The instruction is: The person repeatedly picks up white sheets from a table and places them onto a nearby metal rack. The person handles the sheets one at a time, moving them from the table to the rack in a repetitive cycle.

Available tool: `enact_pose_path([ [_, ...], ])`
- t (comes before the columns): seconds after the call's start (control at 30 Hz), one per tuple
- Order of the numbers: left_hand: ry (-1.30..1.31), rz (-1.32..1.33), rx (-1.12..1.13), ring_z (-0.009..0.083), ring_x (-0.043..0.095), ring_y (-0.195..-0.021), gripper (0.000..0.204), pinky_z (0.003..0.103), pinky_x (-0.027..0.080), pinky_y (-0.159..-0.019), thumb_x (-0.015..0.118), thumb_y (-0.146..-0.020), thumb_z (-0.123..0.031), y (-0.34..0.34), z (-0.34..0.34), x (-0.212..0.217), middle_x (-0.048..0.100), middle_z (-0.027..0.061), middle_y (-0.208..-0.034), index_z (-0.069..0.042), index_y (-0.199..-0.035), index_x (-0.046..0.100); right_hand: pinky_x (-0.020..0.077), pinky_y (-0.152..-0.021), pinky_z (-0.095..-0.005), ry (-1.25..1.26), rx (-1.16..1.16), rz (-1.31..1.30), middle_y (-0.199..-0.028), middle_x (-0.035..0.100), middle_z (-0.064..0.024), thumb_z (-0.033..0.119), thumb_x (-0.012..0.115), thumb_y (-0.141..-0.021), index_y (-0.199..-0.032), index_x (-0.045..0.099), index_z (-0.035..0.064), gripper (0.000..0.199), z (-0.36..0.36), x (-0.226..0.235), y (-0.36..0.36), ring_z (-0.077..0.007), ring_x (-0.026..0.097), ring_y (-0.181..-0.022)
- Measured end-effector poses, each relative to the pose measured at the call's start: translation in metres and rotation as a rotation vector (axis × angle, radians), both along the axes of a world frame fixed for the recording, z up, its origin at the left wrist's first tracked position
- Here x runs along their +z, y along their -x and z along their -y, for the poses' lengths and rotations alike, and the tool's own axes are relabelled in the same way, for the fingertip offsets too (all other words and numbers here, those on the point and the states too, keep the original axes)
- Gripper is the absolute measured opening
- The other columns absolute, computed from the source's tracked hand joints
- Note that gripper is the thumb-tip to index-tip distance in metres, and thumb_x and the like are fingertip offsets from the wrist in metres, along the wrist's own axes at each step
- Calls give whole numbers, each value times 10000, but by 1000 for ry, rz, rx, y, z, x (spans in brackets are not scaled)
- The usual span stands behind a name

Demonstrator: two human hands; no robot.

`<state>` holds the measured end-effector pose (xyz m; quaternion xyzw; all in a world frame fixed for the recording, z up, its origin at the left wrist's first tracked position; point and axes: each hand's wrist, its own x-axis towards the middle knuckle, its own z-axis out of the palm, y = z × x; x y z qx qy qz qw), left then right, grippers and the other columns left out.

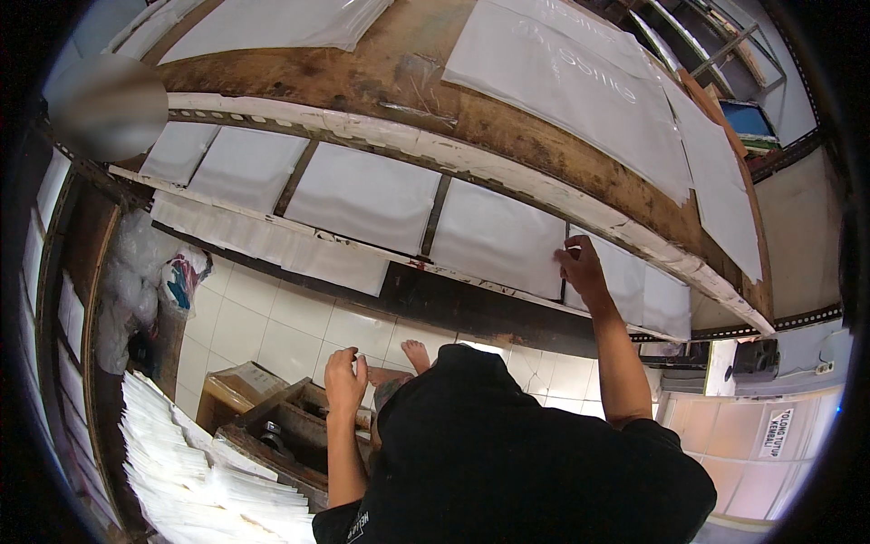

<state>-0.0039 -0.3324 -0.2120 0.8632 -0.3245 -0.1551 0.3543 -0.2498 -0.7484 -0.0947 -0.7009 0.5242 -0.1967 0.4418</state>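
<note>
Reaching up to the long wooden worktop [381,77], the right hand [580,270] meets the edge of a white sheet [498,238] hanging along the worktop's white-painted front rail [381,134]; its fingers are curled and pinched on that sheet's right edge, in the narrow gap beside the next sheet over [625,281]; how firmly it grips I cannot tell. The left hand [345,381] hangs well below the worktop, near the person's lap; it is loosely closed with the fingers bent, and whether it holds anything is not clear; it hovers just over a dark wooden box [290,431] that sits on the floor. The held sheet is one of a row hanging below the rail, with more white sheets [362,195] to its left, each parted from the next by a dark slat; on top of the worktop lie further large white sheets [571,77], the biggest toward its right end. Below the worktop the floor is pale square tile [272,322]; a bare foot [417,354] rests on it, between the two hands. A thick fanned stack of white sheets [199,471] lies to the left of the box, far beneath the worktop's left end; above that stack a clump of clear plastic bags [131,281] hangs by a post. The person wears a black top [507,462].
</note>
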Motion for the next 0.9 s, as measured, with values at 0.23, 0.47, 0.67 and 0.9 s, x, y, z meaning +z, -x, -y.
enact_pose_path([
  [0.23, -74, -112, -67, 381, 630, -848, 167, 469, 502, -780, 655, -878, -121, 27, -17, -44, 652, 194, -857, 23, -961, 663, 520, -603, -327, 47, 23, -161, -789, 673, -133, 191, 699, -902, -1159, 519, -28, 383, 2, -1, 7, -166, 642, -651],
  [0.47, -94, -160, -82, 375, 653, -876, 183, 460, 516, -795, 652, -885, -118, 31, -23, -53, 677, 207, -894, 24, -999, 662, 507, -536, -308, 244, 49, -295, -774, 659, -104, 149, 697, -896, -1106, 535, 2, 303, 11, -13, 20, -151, 617, -613],
  [0.67, -102, -160, -55, 377, 652, -878, 187, 461, 516, -804, 653, -882, -111, 19, -35, -65, 677, 208, -892, 28, -1005, 668, 505, -521, -311, 178, 21, -301, -736, 648, -107, 145, 699, -875, -1112, 532, -12, 330, 2, 0, 10, -165, 623, -568],
  [0.9, -142, -153, -43, 389, 649, -875, 182, 463, 515, -794, 649, -893, -134, 8, -41, -58, 674, 212, -894, 32, -966, 664, 542, -562, -375, 194, 26, -370, -705, 650, -146, 176, 706, -863, -1082, 498, -7, 353, -2, 1, 8, -240, 677, -578],
])
